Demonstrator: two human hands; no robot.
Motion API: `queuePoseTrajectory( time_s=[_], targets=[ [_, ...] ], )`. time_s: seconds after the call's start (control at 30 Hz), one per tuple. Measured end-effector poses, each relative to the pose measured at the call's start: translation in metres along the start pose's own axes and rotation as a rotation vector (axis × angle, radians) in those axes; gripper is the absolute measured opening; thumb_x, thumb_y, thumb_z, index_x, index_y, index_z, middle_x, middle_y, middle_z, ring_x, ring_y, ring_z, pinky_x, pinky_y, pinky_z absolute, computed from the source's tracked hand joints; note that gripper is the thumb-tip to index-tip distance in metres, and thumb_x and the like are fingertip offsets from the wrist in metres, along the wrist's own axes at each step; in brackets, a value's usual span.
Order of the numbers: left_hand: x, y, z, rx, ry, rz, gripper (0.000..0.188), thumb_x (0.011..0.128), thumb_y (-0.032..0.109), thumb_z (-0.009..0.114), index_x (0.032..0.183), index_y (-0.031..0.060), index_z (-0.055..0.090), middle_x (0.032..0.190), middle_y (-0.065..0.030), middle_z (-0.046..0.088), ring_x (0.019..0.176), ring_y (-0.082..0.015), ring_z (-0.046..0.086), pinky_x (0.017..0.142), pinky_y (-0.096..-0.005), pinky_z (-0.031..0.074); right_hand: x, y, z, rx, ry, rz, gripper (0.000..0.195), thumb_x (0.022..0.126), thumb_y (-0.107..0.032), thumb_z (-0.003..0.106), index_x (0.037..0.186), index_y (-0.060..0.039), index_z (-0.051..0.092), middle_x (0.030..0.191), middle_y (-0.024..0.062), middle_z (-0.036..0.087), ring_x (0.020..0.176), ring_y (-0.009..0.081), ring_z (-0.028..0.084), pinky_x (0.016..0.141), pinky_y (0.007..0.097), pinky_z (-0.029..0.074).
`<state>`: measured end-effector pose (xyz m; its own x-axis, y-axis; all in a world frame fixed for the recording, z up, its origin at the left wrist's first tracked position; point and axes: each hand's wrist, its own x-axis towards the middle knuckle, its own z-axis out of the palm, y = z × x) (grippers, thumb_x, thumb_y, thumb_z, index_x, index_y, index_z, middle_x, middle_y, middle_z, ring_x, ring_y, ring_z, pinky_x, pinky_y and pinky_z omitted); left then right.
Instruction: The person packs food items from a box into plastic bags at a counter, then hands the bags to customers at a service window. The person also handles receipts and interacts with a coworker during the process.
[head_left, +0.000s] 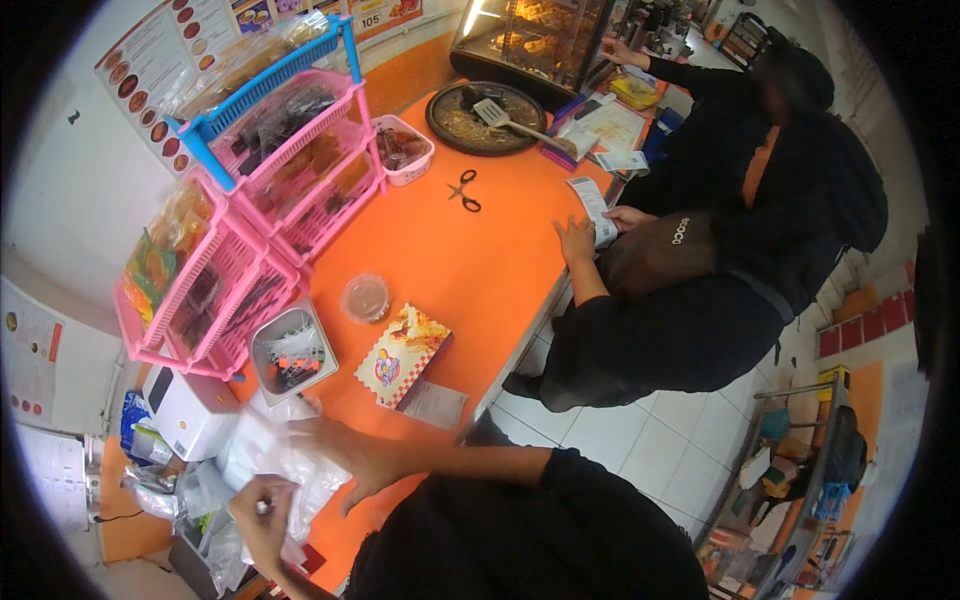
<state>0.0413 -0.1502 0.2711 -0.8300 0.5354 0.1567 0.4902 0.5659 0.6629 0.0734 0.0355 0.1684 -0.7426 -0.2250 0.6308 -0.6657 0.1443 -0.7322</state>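
My left hand (259, 517), low on the left, has its thumb and fingertips curled together at the edge of some white plastic bags (311, 476). A bit of white shows between those fingers, but I cannot tell whether they grip the plastic. Reaching in from the right, my right hand (352, 450) is above the same bags, its fingers blurred. Beyond it lies a printed cardboard food box (401, 356) on a paper slip (439, 405). A lidded clear round tub (365, 298) stands past the box. Left of them is a metal container of plastic-wrapped items (294, 352).
Pink rack baskets (277, 195) line the orange counter's (480, 262) left side, near a white box-shaped device (191, 412). Scissors (466, 191), a round tray (450, 135) with a spatula (499, 116), and a food warmer (540, 37) lie farther off. A co-worker (720, 225) holds a paper at right.
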Motion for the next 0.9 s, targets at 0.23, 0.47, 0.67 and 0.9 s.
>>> queuePoseTrajectory(
  time_s=[0.23,0.47,0.67,0.9],
  targets=[
    [0.012,-0.007,0.027,-0.681,-0.223,-0.142,0.018,0.074,0.010,0.070,0.071,0.0001,0.056,0.063,-0.0040,0.060,0.049,-0.0056,0.050,0.044,-0.0166,0.033,0.014,0.008,-0.014,0.451,-0.335,0.245,0.053,0.059,-0.022,0.077,0.102,-0.0026,0.054,0.097,0.0133,0.054,0.094,0.0276,0.051,0.082,0.0367,0.040],
    [-0.002,-0.064,0.075,-0.075,0.053,-0.210,0.020,0.086,0.022,0.055,0.080,0.0038,0.050,0.075,-0.0082,0.057,0.060,-0.0155,0.051,0.052,-0.0277,0.040,0.008,0.002,-0.024,0.420,0.052,0.261,0.016,0.078,-0.015,0.062,0.075,-0.0011,0.056,0.058,0.0045,0.046,0.052,0.0103,0.044,0.051,0.0271,0.036],
    [-0.065,-0.117,0.123,-0.182,-0.154,-0.547,0.020,0.085,0.019,0.056,0.093,0.0008,0.052,0.092,-0.0111,0.058,0.081,-0.0231,0.054,0.072,-0.0346,0.046,0.012,0.019,-0.027,0.235,0.559,0.460,0.015,0.083,-0.012,0.058,0.081,0.0023,0.056,0.057,0.0044,0.039,0.055,0.0056,0.036,0.048,0.0259,0.033],
    [-0.037,-0.049,0.122,-0.684,-0.044,-0.675,0.022,0.084,0.016,0.057,0.099,0.0000,0.051,0.090,-0.0094,0.058,0.079,-0.0202,0.054,0.073,-0.0322,0.046,0.007,0.036,-0.048,-0.003,0.725,0.482,0.019,0.084,-0.015,0.056,0.088,0.0037,0.054,0.051,0.0139,0.036,0.044,0.0139,0.037,0.044,0.0329,0.032]
  ],
)
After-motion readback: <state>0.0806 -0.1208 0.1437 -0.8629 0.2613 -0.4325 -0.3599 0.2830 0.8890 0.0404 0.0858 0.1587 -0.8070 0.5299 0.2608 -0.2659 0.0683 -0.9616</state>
